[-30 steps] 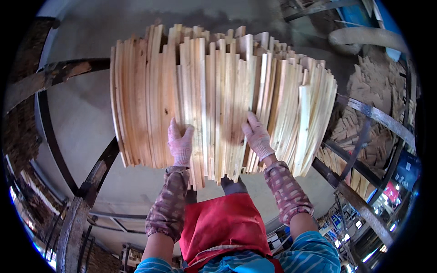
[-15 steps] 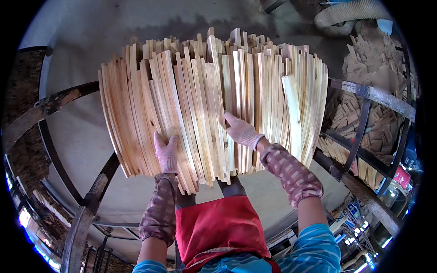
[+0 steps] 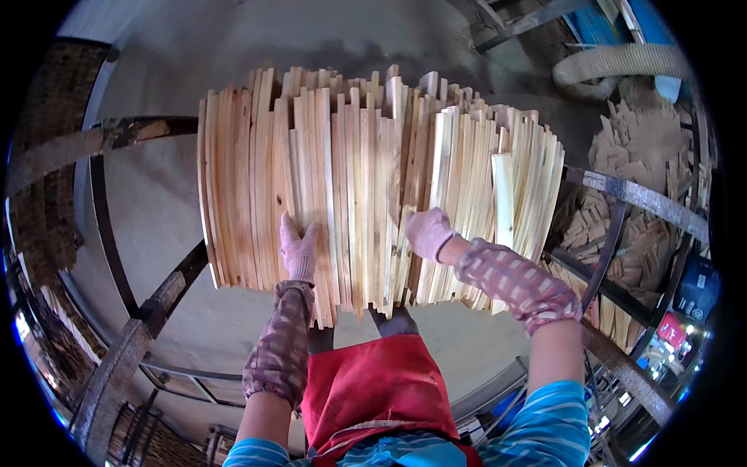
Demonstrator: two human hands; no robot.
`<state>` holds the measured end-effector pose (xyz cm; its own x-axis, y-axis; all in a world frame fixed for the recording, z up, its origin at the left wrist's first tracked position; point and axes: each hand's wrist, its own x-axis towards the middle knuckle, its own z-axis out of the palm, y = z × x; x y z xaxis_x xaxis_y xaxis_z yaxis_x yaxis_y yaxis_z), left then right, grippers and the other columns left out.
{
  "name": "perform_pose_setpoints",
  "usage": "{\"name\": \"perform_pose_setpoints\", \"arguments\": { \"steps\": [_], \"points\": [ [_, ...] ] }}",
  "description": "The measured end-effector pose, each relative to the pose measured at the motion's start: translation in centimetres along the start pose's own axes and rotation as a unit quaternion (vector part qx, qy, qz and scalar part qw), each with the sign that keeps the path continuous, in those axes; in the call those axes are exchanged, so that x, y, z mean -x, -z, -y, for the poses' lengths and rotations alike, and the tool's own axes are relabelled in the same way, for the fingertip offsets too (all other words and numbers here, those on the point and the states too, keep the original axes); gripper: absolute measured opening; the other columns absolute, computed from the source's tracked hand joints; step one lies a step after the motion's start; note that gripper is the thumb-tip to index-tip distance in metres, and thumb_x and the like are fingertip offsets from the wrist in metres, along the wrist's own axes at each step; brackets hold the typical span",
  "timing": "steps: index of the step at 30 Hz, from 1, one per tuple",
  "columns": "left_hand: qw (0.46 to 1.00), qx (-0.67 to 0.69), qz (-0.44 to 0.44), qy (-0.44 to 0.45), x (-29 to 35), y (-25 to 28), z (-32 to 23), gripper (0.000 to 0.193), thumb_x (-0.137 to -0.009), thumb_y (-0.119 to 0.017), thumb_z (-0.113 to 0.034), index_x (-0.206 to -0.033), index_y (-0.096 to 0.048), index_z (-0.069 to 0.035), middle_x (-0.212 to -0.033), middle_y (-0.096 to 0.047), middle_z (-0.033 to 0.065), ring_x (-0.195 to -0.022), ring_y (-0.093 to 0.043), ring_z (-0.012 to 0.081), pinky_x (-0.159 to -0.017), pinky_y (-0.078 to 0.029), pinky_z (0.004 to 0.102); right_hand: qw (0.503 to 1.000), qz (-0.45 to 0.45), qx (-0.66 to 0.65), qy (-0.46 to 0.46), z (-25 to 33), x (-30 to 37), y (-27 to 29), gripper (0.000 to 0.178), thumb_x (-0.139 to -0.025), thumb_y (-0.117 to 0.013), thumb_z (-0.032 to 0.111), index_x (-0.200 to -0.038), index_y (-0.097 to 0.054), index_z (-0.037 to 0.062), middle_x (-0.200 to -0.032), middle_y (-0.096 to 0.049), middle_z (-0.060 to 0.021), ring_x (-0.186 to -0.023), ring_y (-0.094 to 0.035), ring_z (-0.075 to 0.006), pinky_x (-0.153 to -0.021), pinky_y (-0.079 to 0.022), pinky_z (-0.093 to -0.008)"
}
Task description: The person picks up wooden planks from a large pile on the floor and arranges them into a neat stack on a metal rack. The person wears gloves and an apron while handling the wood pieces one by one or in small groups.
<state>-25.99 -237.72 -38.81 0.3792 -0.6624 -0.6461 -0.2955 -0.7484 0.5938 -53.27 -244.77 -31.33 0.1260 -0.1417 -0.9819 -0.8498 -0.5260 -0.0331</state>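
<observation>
A wide row of pale wooden strips stands packed side by side in front of me, their far ends uneven. My left hand, in a pale knitted glove, rests on the near part of the row with thumb and forefinger spread apart. Right of the middle, my gloved right hand is closed, its fingers curled at the edge of a strip and partly hidden. One lighter, shorter strip lies on top of the row at the right.
Metal rack bars flank the row at the left, and another bar runs along the right. Beyond that bar lies a heap of wood offcuts. A ribbed hose is at the far right. My red apron hangs close to the row's near edge.
My right hand's fingers have gone from pointing out to curled in, and it sits slightly nearer. The left hand stays spread on the strips. The whole view has shifted a little.
</observation>
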Motion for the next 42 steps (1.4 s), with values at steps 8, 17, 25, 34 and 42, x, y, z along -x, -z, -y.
{"name": "perform_pose_setpoints", "arguments": {
  "steps": [8,17,25,34,42],
  "points": [
    [0.999,0.027,-0.029,-0.020,0.3,-0.4,-0.2,0.083,-0.081,-0.080,-0.027,-0.151,-0.042,-0.005,-0.137,-0.060,0.0185,-0.120,-0.062,0.0295,-0.102,-0.049,0.0392,0.735,-0.284,-0.614,-0.042,4.2,-3.9,-4.9,0.041,-0.090,-0.066,0.030,-0.109,-0.057,-0.0051,-0.106,-0.067,-0.0245,-0.098,-0.067,-0.0341,-0.086,-0.051,-0.0411],
    [0.997,-0.041,-0.070,0.020,-0.4,-1.4,0.0,0.079,-0.079,-0.078,-0.036,-0.146,-0.050,-0.006,-0.132,-0.062,0.0185,-0.120,-0.060,0.0349,-0.103,-0.048,0.0440,0.458,-0.344,-0.817,-0.064,8.9,-7.4,-6.8,0.029,-0.073,-0.069,-0.001,-0.095,-0.052,0.0051,-0.085,-0.051,-0.0003,-0.073,-0.051,-0.0146,-0.064,-0.044,-0.0307],
    [0.996,-0.048,-0.071,-0.026,0.7,2.7,-1.2,0.072,-0.077,-0.080,-0.036,-0.140,-0.058,-0.008,-0.114,-0.070,0.0146,-0.106,-0.067,0.0314,-0.093,-0.053,0.0425,0.274,-0.272,-0.922,-0.019,12.7,-4.3,-8.2,0.039,-0.078,-0.062,-0.011,-0.114,-0.061,0.0028,-0.094,-0.061,-0.0003,-0.079,-0.064,-0.0129,-0.062,-0.052,-0.0277],
    [0.982,0.034,-0.153,-0.106,-2.5,13.1,1.1,0.063,-0.083,-0.081,-0.014,-0.140,-0.057,0.001,-0.118,-0.072,0.0092,-0.104,-0.066,0.0130,-0.093,-0.053,0.0309,0.392,-0.288,-0.863,0.137,17.3,1.3,1.4,0.067,-0.076,-0.065,-0.004,-0.141,-0.049,-0.0007,-0.119,-0.066,-0.0074,-0.099,-0.065,-0.0183,-0.088,-0.053,-0.0304],
    [0.977,0.095,-0.167,-0.092,-14.6,23.7,1.7,0.048,-0.096,-0.069,-0.031,-0.135,-0.063,-0.003,-0.113,-0.075,0.0039,-0.103,-0.065,0.0100,-0.093,-0.050,0.0269,0.662,-0.306,-0.668,0.147,21.6,-3.9,11.0,0.060,-0.081,-0.068,0.019,-0.132,-0.051,-0.0052,-0.117,-0.068,-0.0257,-0.107,-0.065,-0.0429,-0.093,-0.051,-0.0442]
  ]
}}
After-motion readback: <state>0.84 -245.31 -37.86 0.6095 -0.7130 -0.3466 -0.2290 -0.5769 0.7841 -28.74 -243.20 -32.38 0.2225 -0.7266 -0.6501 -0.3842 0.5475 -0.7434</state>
